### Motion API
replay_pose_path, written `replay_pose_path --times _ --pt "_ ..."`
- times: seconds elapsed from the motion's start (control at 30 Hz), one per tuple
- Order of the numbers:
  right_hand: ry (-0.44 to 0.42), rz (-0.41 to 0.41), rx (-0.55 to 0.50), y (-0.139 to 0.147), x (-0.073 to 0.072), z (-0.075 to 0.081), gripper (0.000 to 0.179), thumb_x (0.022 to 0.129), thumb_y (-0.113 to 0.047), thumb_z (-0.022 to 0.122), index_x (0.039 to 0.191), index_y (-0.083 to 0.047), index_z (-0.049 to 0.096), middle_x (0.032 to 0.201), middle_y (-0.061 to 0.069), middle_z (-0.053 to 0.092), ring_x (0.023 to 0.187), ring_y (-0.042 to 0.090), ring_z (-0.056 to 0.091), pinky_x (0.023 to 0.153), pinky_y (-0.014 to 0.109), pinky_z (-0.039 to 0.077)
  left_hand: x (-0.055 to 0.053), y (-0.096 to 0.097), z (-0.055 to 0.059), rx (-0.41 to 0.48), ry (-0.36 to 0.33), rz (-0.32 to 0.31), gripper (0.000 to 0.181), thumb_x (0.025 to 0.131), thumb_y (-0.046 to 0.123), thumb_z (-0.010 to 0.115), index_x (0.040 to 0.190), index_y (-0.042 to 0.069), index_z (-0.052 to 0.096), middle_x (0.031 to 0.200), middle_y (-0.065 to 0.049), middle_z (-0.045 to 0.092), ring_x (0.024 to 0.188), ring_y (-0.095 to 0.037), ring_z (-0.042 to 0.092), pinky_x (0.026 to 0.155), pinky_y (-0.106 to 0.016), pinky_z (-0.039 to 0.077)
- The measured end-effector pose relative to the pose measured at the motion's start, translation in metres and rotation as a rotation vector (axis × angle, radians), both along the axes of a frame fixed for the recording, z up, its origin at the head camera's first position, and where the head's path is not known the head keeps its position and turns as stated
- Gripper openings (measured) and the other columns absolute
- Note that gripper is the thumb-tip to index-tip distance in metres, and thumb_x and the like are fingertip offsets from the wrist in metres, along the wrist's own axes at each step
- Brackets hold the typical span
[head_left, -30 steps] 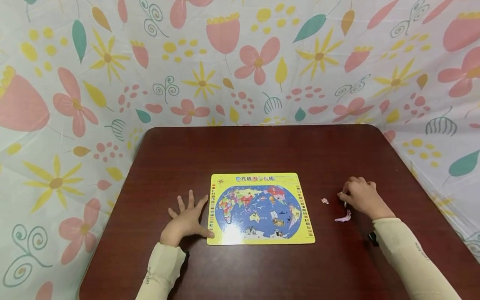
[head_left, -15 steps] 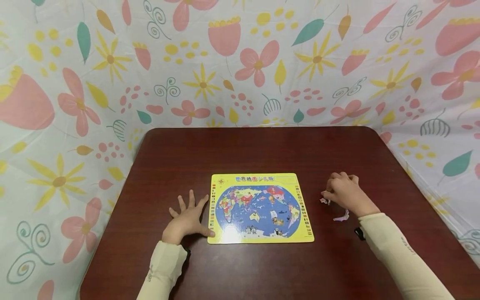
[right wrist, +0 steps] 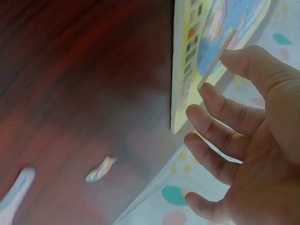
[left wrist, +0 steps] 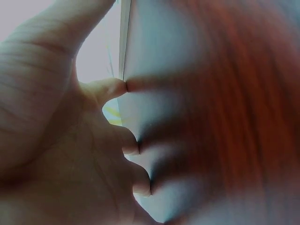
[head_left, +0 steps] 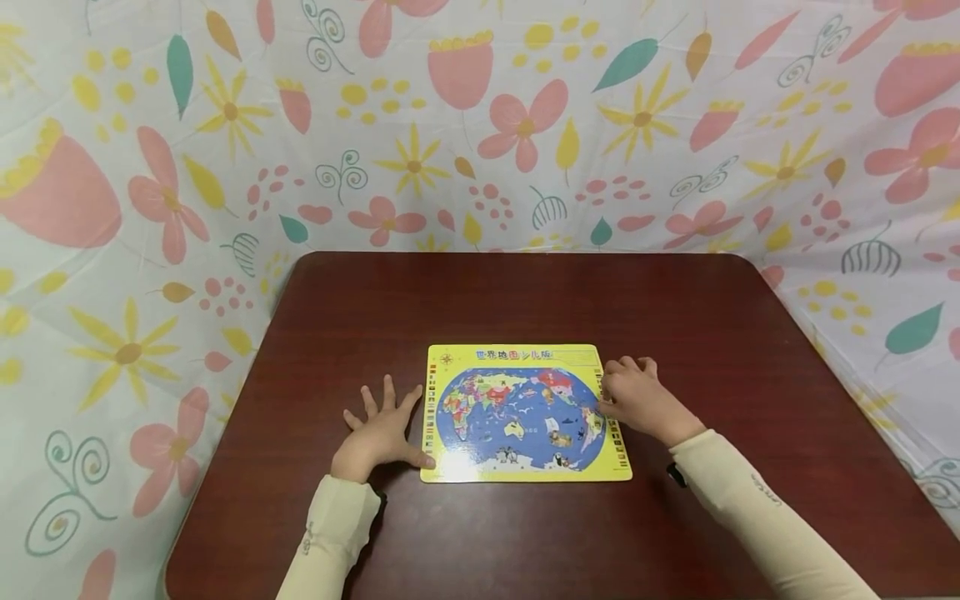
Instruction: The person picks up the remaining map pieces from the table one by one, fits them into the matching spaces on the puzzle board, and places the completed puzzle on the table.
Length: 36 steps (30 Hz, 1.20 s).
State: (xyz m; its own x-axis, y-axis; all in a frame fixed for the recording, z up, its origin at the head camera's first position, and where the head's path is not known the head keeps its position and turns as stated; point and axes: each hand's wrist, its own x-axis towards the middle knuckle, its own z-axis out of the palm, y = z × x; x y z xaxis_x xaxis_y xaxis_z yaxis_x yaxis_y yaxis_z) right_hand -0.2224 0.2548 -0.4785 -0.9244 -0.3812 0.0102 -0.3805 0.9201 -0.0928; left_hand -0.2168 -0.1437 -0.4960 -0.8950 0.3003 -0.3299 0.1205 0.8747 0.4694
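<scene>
A yellow-bordered world map puzzle board lies flat on the table. My left hand is at its left side, fingers spread and straight, with the thumb on the board's lower left corner. In the left wrist view the fingertips meet the dark tabletop. My right hand is over the board's right edge. Its thumb and index finger pinch a thin flat puzzle piece, seen edge-on in the right wrist view; the other fingers are loosely bent.
In the right wrist view a small patterned piece and a longer pale piece lie on the table. The right hand and arm hide them from the head view. A floral cloth hangs behind the table.
My right hand has moved left from beside the loose pieces on the right to the board's right edge, carrying the puzzle piece. The left hand keeps its place at the board.
</scene>
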Motion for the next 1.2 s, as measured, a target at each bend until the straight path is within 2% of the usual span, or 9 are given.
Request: replay_pose_path --times 0.3,0.73,1.2 --pt "-0.005 -0.006 0.020 -0.011 0.002 -0.007 0.027 0.076 -0.028 0.073 0.059 -0.019 0.055 0.075 -0.004 0.049 0.084 0.024 0.044 0.090 0.065 0.019 -0.001 0.000 0.000 -0.007 0.002 0.002 0.116 0.055 0.049 0.085 0.149 0.025 0.020 0.151 -0.020 -0.015 0.129 -0.050 -0.023 0.088 -0.076 -0.009" --pt "0.010 -0.001 -0.002 -0.020 0.006 -0.007 0.034 0.077 -0.032 0.074 0.056 -0.019 0.050 0.078 -0.002 0.051 0.086 0.024 0.045 0.090 0.064 0.019 -0.002 0.000 0.000 -0.011 0.009 0.005 0.117 0.055 0.049 0.085 0.149 0.025 0.021 0.151 -0.020 -0.014 0.129 -0.050 -0.022 0.088 -0.077 -0.008" --pt "0.037 -0.022 -0.028 -0.017 0.010 -0.011 0.031 0.076 -0.037 0.075 0.060 -0.019 0.056 0.083 0.001 0.054 0.086 0.026 0.045 0.089 0.063 0.021 -0.002 -0.001 0.001 -0.012 0.006 -0.001 0.116 0.055 0.050 0.085 0.149 0.025 0.020 0.151 -0.021 -0.014 0.129 -0.050 -0.022 0.088 -0.077 -0.008"
